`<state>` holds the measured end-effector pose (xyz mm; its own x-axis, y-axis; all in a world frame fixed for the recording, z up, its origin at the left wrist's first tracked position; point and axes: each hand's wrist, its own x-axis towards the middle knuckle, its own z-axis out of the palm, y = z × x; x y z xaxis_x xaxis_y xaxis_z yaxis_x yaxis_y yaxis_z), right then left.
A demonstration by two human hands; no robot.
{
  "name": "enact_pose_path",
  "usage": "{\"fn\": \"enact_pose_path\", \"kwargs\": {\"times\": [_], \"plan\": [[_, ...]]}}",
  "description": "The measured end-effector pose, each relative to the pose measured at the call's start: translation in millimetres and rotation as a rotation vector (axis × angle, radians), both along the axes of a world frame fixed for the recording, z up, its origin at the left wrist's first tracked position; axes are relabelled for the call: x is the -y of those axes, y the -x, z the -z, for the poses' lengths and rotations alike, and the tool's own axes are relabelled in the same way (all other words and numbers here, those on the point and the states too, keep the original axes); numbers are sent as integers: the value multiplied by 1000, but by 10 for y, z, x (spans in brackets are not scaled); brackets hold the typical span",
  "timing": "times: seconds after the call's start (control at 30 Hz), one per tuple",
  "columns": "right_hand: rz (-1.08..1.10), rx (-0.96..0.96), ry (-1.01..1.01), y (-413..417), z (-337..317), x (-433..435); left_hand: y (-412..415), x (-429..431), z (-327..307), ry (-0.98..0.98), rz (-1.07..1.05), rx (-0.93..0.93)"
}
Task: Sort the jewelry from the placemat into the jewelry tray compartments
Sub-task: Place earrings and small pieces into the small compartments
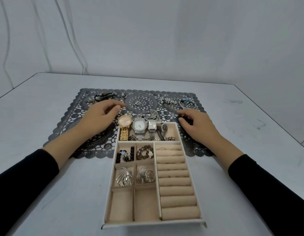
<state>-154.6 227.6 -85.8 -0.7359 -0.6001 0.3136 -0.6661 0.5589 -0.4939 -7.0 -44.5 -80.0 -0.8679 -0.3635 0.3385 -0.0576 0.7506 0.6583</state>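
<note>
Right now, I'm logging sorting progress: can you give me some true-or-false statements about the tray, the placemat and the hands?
1. Four watches lie in the far compartment of the tray. True.
2. The gold watch is the rightmost of them. False: it is the leftmost.
3. The two nearest small compartments hold brooches. False: both are empty.
4. A pearl bracelet lies on the placemat. True.
5. The right hand rests inside the tray. False: it is over the placemat, fingers curled on a dark beaded piece.
</note>
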Motion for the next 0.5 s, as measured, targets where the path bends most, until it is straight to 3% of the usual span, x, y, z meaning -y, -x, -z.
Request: {"fn": "enact_pose_path", "kwargs": {"times": [0.2,0.5], "plan": [[-59,-49,-31,226,0,286,266,193,3,188,105,150],[-101,-97,67,442,-2,638,462,423,47,398,99,126]]}}
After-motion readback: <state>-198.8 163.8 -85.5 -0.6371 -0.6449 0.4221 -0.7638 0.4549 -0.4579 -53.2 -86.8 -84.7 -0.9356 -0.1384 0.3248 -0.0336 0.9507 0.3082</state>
